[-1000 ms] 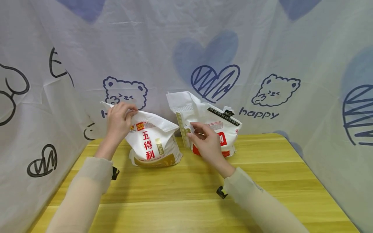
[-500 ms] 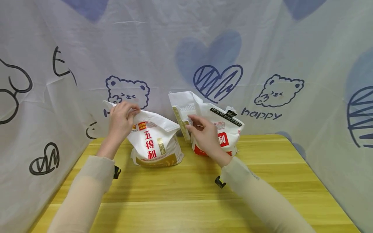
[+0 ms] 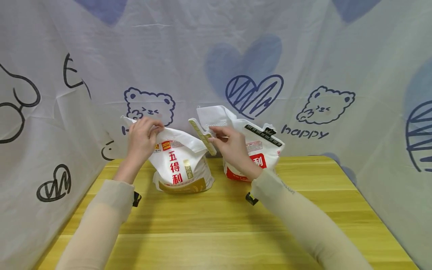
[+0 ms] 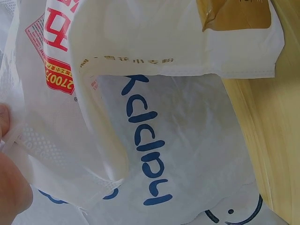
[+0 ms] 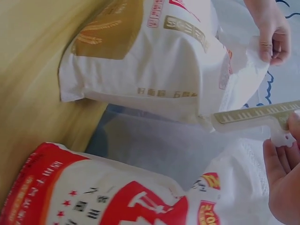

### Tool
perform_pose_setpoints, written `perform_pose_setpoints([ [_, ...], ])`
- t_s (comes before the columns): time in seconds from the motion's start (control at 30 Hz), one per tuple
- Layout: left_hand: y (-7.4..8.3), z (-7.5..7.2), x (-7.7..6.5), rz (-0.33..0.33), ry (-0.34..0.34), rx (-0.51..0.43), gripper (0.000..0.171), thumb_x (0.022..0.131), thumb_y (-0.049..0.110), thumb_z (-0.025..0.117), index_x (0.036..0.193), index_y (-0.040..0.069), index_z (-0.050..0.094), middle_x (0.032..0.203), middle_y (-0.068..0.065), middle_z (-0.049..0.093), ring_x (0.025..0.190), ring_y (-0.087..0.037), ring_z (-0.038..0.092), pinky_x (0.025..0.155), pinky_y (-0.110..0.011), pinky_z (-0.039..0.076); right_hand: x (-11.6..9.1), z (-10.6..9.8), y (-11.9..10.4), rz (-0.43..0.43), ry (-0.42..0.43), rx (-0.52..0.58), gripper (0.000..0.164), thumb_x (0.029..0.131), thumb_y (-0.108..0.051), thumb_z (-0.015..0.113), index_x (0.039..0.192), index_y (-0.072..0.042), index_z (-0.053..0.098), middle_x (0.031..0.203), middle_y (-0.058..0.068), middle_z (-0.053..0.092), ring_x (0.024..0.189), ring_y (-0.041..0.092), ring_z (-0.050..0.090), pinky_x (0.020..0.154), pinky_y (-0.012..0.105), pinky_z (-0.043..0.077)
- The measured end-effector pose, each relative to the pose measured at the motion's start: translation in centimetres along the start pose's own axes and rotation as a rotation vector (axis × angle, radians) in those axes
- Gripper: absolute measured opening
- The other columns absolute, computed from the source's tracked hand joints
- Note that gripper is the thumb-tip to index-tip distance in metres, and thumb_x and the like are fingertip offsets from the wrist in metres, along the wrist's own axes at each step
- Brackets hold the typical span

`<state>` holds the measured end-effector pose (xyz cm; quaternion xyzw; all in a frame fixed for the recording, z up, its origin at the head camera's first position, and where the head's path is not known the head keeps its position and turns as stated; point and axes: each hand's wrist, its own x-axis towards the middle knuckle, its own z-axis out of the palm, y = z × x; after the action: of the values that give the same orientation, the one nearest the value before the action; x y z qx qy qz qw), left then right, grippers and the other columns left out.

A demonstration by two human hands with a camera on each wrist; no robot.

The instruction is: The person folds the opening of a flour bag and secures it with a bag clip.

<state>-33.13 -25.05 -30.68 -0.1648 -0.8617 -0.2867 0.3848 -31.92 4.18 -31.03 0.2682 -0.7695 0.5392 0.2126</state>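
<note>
A white flour bag with red lettering and a gold base stands left of centre on the table. My left hand pinches its top edge at the left, and the loose top slopes down to the right. Between thumb and fingers, my right hand holds a long gold-and-white bag clip. In the right wrist view the clip points at the bag's folded top corner, its tip right beside it. The left wrist view shows the bag's pale upper fold at close range, with thumb and fingertip at the left edge.
Behind the right hand stands a second flour bag, white and red, with a black bag clip across part of its top. The wooden table ends at a printed cloth backdrop, which also rises at both sides.
My right hand has moved up and left, bringing the gold clip from in front of the right bag toward the left bag and tilting it. My left hand keeps its pinch.
</note>
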Motion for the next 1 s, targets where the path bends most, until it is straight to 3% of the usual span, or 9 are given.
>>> perform_pose_setpoints([
  [0.43,-0.1,0.0,0.1,-0.013,-0.011,0.009,0.009,0.095,-0.002,0.070,0.102,0.005,0.071,0.105,-0.014,0.068,0.108,-0.036,0.060,0.114,-0.060,0.032,2.7,0.7,-0.9,-0.024,0.018,-0.051,0.028,0.085,-0.002,0.085,0.112,-0.001,0.079,0.101,0.015,0.078,0.086,0.025,0.075,0.075,0.030,0.062],
  [0.63,-0.1,-0.1,0.1,-0.017,-0.009,0.008,0.009,0.095,-0.002,0.070,0.102,0.004,0.071,0.107,-0.014,0.069,0.109,-0.036,0.060,0.114,-0.060,0.032,3.8,1.1,-1.3,-0.021,0.015,-0.005,0.019,0.084,0.001,0.084,0.102,0.000,0.080,0.098,0.013,0.079,0.084,0.024,0.076,0.073,0.025,0.061],
  [1.0,0.1,-0.1,0.1,-0.010,-0.013,0.013,0.009,0.094,-0.001,0.070,0.101,0.004,0.071,0.107,-0.014,0.069,0.108,-0.036,0.060,0.113,-0.060,0.034,5.0,2.1,-1.4,0.064,-0.050,0.033,0.016,0.084,0.004,0.082,0.100,0.000,0.080,0.100,0.014,0.079,0.084,0.025,0.077,0.074,0.024,0.061],
])
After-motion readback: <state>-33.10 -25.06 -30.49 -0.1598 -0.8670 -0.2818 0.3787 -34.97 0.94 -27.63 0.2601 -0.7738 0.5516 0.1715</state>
